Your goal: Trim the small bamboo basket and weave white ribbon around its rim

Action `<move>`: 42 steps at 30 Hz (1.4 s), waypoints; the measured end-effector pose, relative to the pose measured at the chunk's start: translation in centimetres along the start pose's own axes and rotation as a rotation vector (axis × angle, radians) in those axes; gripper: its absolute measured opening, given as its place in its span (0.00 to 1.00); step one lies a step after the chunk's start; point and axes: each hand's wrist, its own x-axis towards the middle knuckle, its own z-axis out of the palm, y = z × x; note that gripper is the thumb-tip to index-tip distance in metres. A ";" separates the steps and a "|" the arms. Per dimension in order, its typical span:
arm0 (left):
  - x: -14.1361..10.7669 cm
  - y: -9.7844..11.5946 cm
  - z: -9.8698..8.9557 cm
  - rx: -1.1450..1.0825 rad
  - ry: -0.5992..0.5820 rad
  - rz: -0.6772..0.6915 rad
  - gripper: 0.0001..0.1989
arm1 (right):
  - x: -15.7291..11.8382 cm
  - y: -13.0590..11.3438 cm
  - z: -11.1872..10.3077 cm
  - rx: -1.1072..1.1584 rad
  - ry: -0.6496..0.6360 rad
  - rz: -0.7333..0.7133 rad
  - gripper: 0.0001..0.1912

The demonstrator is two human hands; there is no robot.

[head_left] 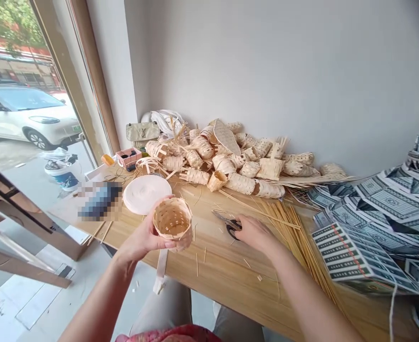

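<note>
A small round woven basket (174, 223), its open top tilted toward me, is held in my left hand (148, 235), with the thumb on its near side. A pale strip (161, 266) hangs over the table's front edge below it. On the tabletop to the right, my right hand (250, 231) has its fingers closed at the black handles of a pair of scissors (233, 227). The scissors lie with their blades pointing left and away. Behind my left hand rests a roll of pale flat ribbon (147, 194).
Many woven pieces (223, 164) are heaped along the wall. Long thin strips (298, 237) lie to the right, beside patterned printed bags (384, 204). A pink basket (128, 157) stands at the back left. Short scraps are scattered on the wooden table (223, 280).
</note>
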 end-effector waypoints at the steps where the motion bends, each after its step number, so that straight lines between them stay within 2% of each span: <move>1: 0.0 -0.1 0.1 -0.020 -0.011 -0.005 0.42 | -0.1 0.3 -0.1 0.033 -0.014 -0.002 0.13; 6: 0.0 -0.5 0.3 -0.078 -0.063 -0.036 0.42 | -2.0 1.6 -0.3 0.247 -0.086 0.020 0.16; 8: 0.1 -0.5 0.5 -0.081 -0.099 -0.043 0.42 | -3.1 1.9 -0.3 0.583 -0.097 0.023 0.19; 11: 0.2 -0.4 0.7 -0.090 -0.170 -0.049 0.42 | -4.4 1.8 -0.1 1.235 -0.064 -0.005 0.26; 13: 0.2 -0.3 0.8 -0.090 -0.210 -0.047 0.42 | -5.1 1.4 -0.1 1.421 -0.063 -0.035 0.27; 15: 0.2 -0.2 0.9 -0.089 -0.217 -0.039 0.43 | -5.7 0.7 -0.3 1.444 -0.111 -0.075 0.26; 19: 0.1 -0.4 1.1 -0.110 -0.201 -0.025 0.44 | -7.2 -0.9 -1.6 1.391 -0.237 -0.192 0.31; 23: 0.1 -0.4 1.4 -0.129 -0.185 -0.015 0.41 | -8.4 -2.0 -3.4 1.291 -0.215 -0.305 0.28; 26: 0.3 -0.4 1.5 -0.133 -0.143 -0.004 0.39 | -8.9 -2.7 -4.7 1.064 -0.187 -0.397 0.24; 28: 0.4 -0.4 1.5 -0.116 -0.151 -0.009 0.39 | -9.1 -3.2 -5.6 0.837 -0.115 -0.465 0.22; 32: 0.5 -0.2 1.6 -0.035 -0.182 0.001 0.41 | -9.0 -4.2 -7.5 0.408 0.127 -0.618 0.24; 35: 0.4 0.0 1.7 0.028 -0.197 0.000 0.42 | -9.0 -4.9 -8.6 0.114 0.239 -0.674 0.20; 38: 0.4 0.3 1.7 0.108 -0.215 -0.018 0.41 | -9.3 -5.6 -9.1 -0.135 0.305 -0.702 0.16; 42: 0.5 0.5 1.6 0.166 -0.253 0.004 0.40 | -9.6 -6.3 -9.4 -0.292 0.337 -0.719 0.17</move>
